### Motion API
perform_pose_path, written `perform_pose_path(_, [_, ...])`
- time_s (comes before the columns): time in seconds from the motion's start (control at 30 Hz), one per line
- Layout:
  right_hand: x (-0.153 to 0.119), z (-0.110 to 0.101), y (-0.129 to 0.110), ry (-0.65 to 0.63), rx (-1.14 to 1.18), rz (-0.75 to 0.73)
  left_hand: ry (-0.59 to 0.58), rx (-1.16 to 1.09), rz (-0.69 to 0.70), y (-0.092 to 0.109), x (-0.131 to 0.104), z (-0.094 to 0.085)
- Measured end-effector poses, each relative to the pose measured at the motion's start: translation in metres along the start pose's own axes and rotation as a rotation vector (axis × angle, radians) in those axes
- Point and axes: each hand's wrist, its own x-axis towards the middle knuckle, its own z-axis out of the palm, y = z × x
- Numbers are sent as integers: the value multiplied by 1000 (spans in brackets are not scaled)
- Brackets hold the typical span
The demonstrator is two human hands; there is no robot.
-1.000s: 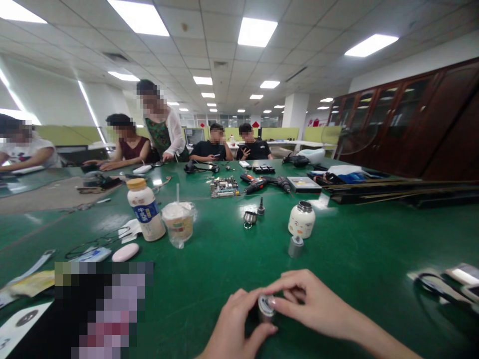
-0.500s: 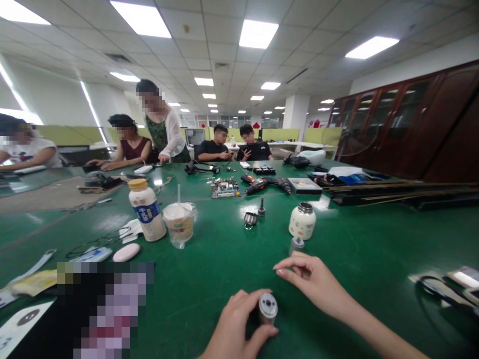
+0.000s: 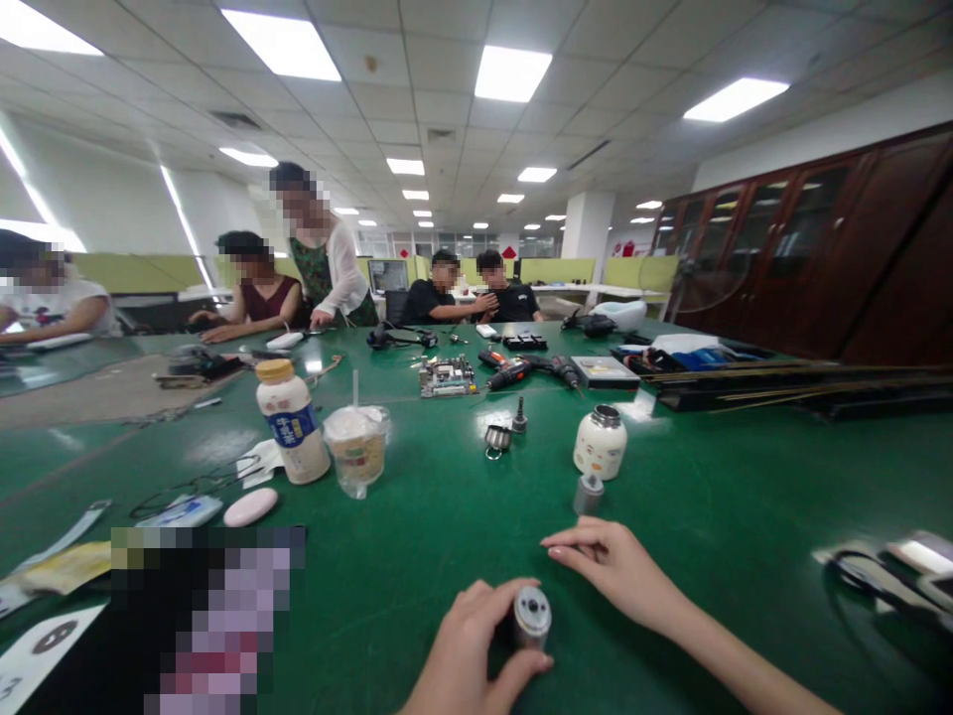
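Metal cylinder, lower centre, its side partly hidden by your clasping left hand; your right hand, fingertips close together, any contents indiscernible.

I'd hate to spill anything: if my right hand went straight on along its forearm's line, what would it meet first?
Your right hand would probably meet the lidded cup first, though the hand's height above the green table is hard to judge.

Two silver cylinders, two power drills
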Motion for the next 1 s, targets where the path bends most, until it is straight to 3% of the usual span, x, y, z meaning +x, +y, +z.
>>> perform_pose_path(0.13, [-9, -2, -32, -102, 145, -53, 11, 12, 25, -4, -1, 2])
perform_pose_path(0.27, [-18, -1, -51, -171, 97, -83, 11, -21, 57, -5, -1, 3])
perform_pose_path(0.43, [-21, 5, -53, -126, 3, -99, 16, -28, 71, -4, -1, 3])
perform_pose_path(0.6, [-20, 7, -49, 21, 74, -26, 23, -9, 48, -5, -1, 3])
perform_pose_path(0.7, [-18, 6, -48, -3, 149, -15, 35, -9, 48, -5, -2, 3])
perform_pose_path(1.0, [-19, 8, -51, -58, 85, -46, 35, -14, 52, -6, -2, 4])
